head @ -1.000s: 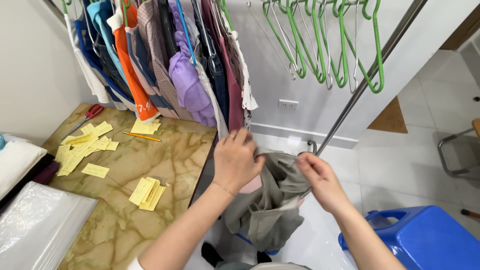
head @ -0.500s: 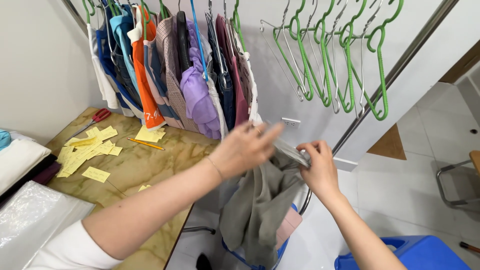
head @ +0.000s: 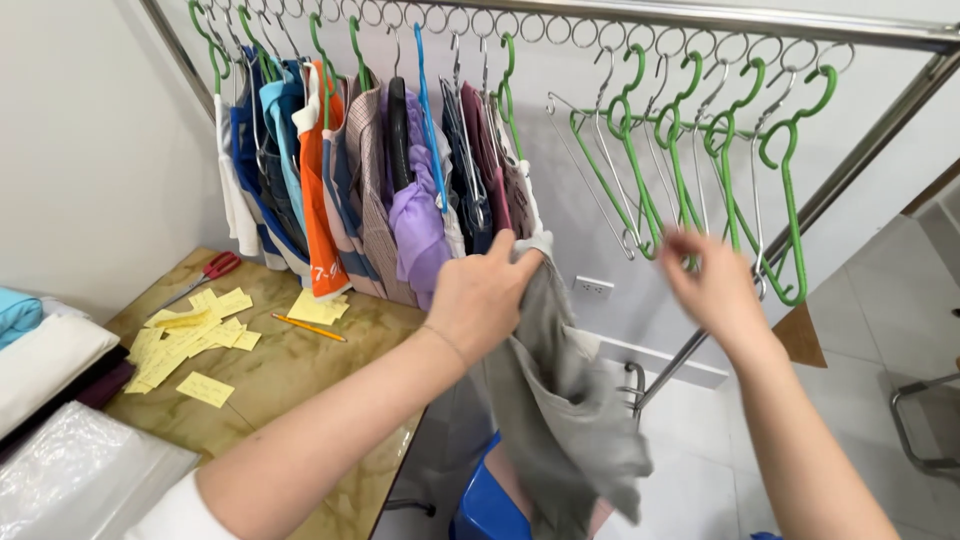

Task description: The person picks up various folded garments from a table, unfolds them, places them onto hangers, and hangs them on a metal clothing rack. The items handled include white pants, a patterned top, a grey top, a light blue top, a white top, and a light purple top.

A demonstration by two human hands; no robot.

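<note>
Bright, even indoor light, soft shadows — the right hand [head: 712, 285] smeared by motion blur, rail [head: 700, 18] bowed by wide-angle distortion

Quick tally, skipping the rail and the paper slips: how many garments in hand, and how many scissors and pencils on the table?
Grey garment, gripped by the left hand: 1
Red scissors: 1
Pencil: 1
Total: 3

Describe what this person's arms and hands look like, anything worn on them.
Both forearms are bare. The left hand has a thin bracelet at the wrist, and a white sleeve shows high up on that arm. The right hand is motion-blurred; no ring, watch or glove can be made out.
</note>
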